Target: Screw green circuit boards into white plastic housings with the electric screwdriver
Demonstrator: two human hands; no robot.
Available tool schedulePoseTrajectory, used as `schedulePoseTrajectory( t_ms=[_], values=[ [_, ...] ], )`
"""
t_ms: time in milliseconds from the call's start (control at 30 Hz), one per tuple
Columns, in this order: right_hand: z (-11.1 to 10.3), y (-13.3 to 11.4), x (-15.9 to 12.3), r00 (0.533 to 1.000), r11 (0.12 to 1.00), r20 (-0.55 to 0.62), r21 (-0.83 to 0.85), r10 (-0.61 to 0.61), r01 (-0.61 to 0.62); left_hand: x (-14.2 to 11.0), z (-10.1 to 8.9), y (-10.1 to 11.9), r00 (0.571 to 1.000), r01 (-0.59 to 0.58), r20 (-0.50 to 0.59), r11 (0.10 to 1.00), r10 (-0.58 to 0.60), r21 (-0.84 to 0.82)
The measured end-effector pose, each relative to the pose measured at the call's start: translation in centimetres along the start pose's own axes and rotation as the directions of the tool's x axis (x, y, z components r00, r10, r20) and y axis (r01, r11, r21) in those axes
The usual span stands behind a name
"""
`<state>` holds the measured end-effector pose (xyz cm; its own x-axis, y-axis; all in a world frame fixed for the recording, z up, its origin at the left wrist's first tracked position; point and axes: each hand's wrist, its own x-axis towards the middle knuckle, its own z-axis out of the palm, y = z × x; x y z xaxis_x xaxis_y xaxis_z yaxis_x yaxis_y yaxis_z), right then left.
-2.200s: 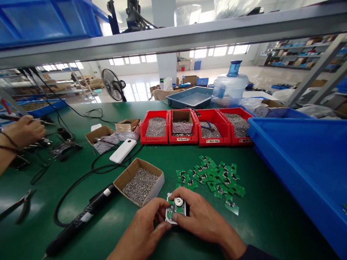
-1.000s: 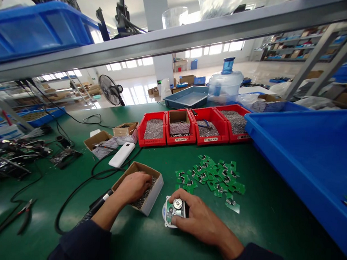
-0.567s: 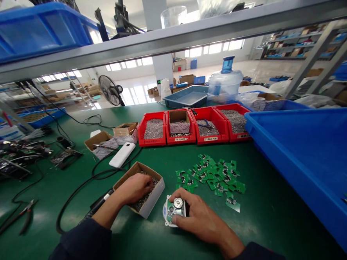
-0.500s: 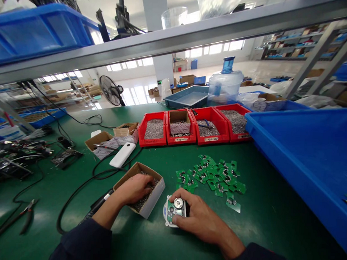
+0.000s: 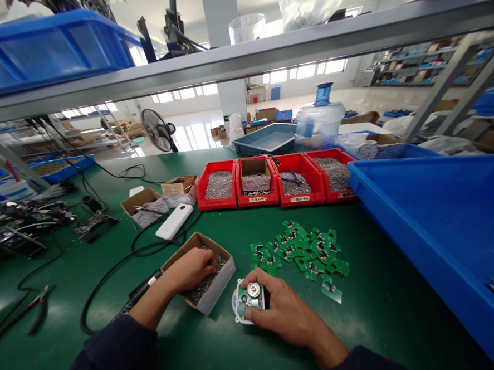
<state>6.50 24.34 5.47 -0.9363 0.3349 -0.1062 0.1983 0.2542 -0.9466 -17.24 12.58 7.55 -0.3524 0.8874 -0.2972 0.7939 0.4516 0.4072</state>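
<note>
My left hand (image 5: pixel 194 268) is inside a small cardboard box (image 5: pixel 218 286) of tiny metal screws. Its fingers are curled together among the screws, and whatever lies between the fingertips is hidden. My right hand (image 5: pixel 283 310) grips a white plastic housing (image 5: pixel 237 303) by its right side, thumb at the front and fingers behind. A green circuit board and a round silver metal part (image 5: pixel 253 290) sit in that housing, facing up. Just beyond the right hand, many green circuit boards (image 5: pixel 304 247) lie in a loose spread on the green table.
Red bins (image 5: pixel 216 202) of small metal parts line the back. A large blue bin (image 5: pixel 416 217) borders the right side. Pliers (image 5: pixel 41 306), a black cable (image 5: pixel 93 293) and a white power bank-like block (image 5: pixel 174 221) lie left. A metal shelf (image 5: pixel 255 49) crosses overhead.
My left hand's fingers have curled tighter in the screws, and the box has shifted very slightly. The right hand and housing have stayed in place.
</note>
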Motion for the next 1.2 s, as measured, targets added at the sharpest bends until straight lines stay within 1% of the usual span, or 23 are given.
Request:
schedulePoseTrajectory(
  t_ms=[67, 200, 267, 367, 433, 467, 500, 567, 633, 667, 733, 800, 900, 1000, 1133, 1200],
  values=[
    [0.0, 0.0, 0.0, 1.0, 1.0, 0.005, 0.014, 0.002, -0.002, 0.1, 0.0, -0.2, 0.999, 0.015, -0.036, 0.999, -0.016, -0.048],
    [0.0, 0.0, 0.0, 1.0, 0.999, 0.015, 0.036, 0.002, -0.002, -0.3, -0.4, 0.0, 0.987, 0.013, -0.157, 0.983, -0.042, -0.181],
    [0.0, 0.0, 0.0, 1.0, 0.999, 0.018, 0.032, 0.007, -0.007, -0.8, -0.7, 0.5, 0.979, -0.008, -0.199, 0.962, -0.048, -0.272],
    [0.0, -0.1, 0.0, 1.0, 1.0, 0.011, 0.016, 0.008, -0.009, -2.1, -0.9, 1.7, 0.971, -0.05, -0.232, 0.914, -0.049, -0.403],
    [0.0, -0.1, 0.0, 1.0, 1.0, -0.002, 0.006, 0.002, -0.002, -3.2, -0.8, 2.8, 0.973, -0.07, -0.226, 0.855, -0.056, -0.514],
    [0.0, -0.1, 0.0, 1.0, 1.0, -0.008, 0.002, 0.0, 0.0, -3.7, -0.6, 3.3, 0.978, -0.068, -0.201, 0.817, -0.059, -0.572],
    [0.0, -0.1, 0.0, 1.0, 1.0, -0.01, 0.0, -0.002, 0.002, -4.3, -0.4, 3.8, 0.986, -0.057, -0.159, 0.777, -0.055, -0.627],
    [0.0, 0.0, 0.0, 1.0, 1.0, -0.006, 0.009, -0.011, 0.011, -5.2, 0.0, 4.7, 0.999, -0.024, -0.037, 0.707, -0.004, -0.706],
    [0.0, 0.1, 0.0, 1.0, 0.999, -0.003, 0.03, -0.026, 0.026, -6.0, 0.4, 5.5, 0.994, -0.012, 0.063, 0.688, 0.085, -0.725],
    [0.0, 0.2, 0.0, 0.999, 0.999, -0.003, 0.04, -0.034, 0.034, -6.2, 0.5, 5.8, 0.989, -0.025, 0.084, 0.698, 0.122, -0.715],
    [0.1, 0.4, 0.0, 0.999, 0.998, -0.006, 0.053, -0.046, 0.047, -6.6, 0.5, 6.4, 0.983, -0.064, 0.088, 0.752, 0.16, -0.656],
    [0.1, 0.5, 0.1, 0.999, 0.997, -0.006, 0.054, -0.052, 0.053, -6.7, 0.6, 6.8, 0.986, -0.081, 0.07, 0.803, 0.151, -0.59],
    [0.1, 0.5, 0.1, 0.999, 0.998, -0.007, 0.035, -0.048, 0.049, -6.6, 1.1, 7.2, 0.994, -0.045, 0.057, 0.834, 0.091, -0.55],
    [0.0, 0.3, 0.1, 0.999, 0.998, -0.011, 0.021, -0.052, 0.052, -6.5, 1.7, 7.2, 0.998, -0.012, 0.041, 0.832, 0.041, -0.554],
    [0.0, 0.3, 0.0, 0.999, 0.998, -0.006, 0.041, -0.052, 0.052, -6.3, 2.3, 7.0, 0.999, -0.013, 0.029, 0.792, 0.038, -0.61],
    [0.0, 0.4, 0.0, 0.998, 0.998, -0.005, 0.042, -0.055, 0.055, -6.2, 2.3, 6.9, 0.999, -0.008, 0.026, 0.795, 0.03, -0.606]
  ],
)
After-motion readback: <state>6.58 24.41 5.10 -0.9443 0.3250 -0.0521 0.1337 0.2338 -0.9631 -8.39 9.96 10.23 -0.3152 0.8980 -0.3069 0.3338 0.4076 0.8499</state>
